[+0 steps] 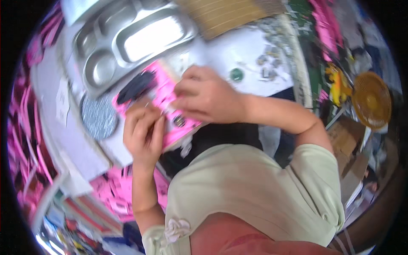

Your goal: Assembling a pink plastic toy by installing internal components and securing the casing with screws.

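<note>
White table (238, 53) holds a metal tray (114, 41), pink piece (165, 81) just beside it, left hand (144, 131) and right hand (212, 97) over the piece, fingers curled, grip too blurred to tell.

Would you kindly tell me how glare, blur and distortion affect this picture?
In the head view, glare whitens the largest compartment of the metal tray; there too, the left hand and right hand look softly blurred; toward the head view's black rim, fisheye distortion bends outlines.

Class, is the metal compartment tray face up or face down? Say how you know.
Face up: the metal tray shows its hollows opening toward the camera.
</note>
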Motion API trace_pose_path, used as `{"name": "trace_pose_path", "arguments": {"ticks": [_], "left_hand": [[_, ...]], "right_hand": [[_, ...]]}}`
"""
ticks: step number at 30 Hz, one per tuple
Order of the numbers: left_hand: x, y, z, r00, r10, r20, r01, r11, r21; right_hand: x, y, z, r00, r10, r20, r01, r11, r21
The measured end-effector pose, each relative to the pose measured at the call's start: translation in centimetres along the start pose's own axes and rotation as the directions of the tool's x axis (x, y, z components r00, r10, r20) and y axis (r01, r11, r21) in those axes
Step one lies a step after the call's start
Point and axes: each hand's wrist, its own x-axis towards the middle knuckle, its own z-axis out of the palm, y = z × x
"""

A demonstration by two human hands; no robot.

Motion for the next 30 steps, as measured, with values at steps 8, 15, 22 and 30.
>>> {"name": "trace_pose_path", "arguments": {"ticks": [8,15,22,30], "left_hand": [[1.4,2.0,0.0,0.968,0.055,0.246,-0.087,0.989,0.122],[3.6,3.0,0.1,0.962,0.119,0.246,-0.148,0.984,0.102],[9.5,6.1,3.7,0.875,-0.128,0.468,0.290,0.911,-0.294],[11.2,7.1,4.9,0.585,-0.188,0.789,0.630,0.718,-0.296]], "right_hand": [[-8.9,8.5,-13.3,0.775,0.444,-0.450,-0.629,0.610,-0.482],[-8.0,10.7,-13.2,0.753,0.560,-0.346,-0.642,0.510,-0.572],[-2.4,0.2,-9.9,0.943,0.334,-0.007,-0.331,0.937,0.112],[-5.4,-0.3,-11.0,0.933,0.359,-0.001,-0.322,0.837,0.443]]}}
